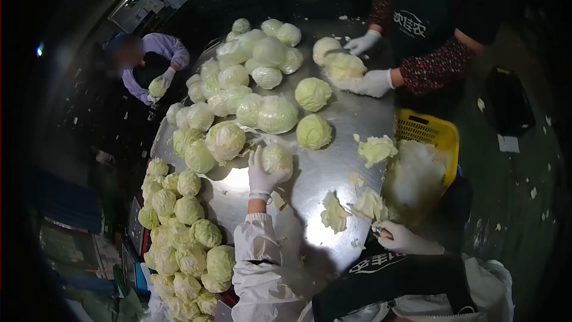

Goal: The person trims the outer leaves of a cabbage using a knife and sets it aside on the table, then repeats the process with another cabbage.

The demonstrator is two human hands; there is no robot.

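My left hand (263, 173), in a white glove, rests against the near left side of a round pale cabbage (278, 160) on the metal table, its thumb and fingers spread around it. Just beyond lie a larger cabbage (225, 141) and a crumpled edge of clear plastic. My right hand (408, 240), also gloved, is closed around the wooden handle of a knife (385, 234) near the table's right edge. The knife's blade is mostly hidden beside loose leaves. Close to it lie cut outer cabbage leaves (369, 206) and another leaf (335, 213).
Plastic-wrapped cabbages (277, 114) cover the far left of the metal table (310, 185). Unwrapped cabbages (189, 210) are heaped at the left. A yellow basket (451, 143) stands at the right edge. Across the table, a co-worker's gloved hands (372, 82) handle cabbages; another person (158, 62) holds one.
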